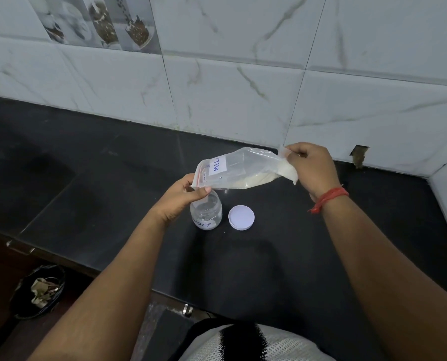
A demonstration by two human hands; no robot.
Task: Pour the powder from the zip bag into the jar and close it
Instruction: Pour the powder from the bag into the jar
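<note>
A clear zip bag [243, 170] with a white label and pale powder inside hangs almost level above the black counter. My left hand [183, 196] pinches its red-striped mouth end right over the open clear jar [206, 213], which bears a label reading "WDER". My right hand [311, 168] pinches the bag's bottom corner and holds it slightly higher; most powder lies near that end. The jar's white lid [241, 217] lies flat on the counter just right of the jar.
The black counter [269, 269] runs to a tiled marble wall [243, 87] behind and at the right. A black bin [39, 291] with scraps stands on the floor at lower left. A red thread band [329, 198] circles my right wrist.
</note>
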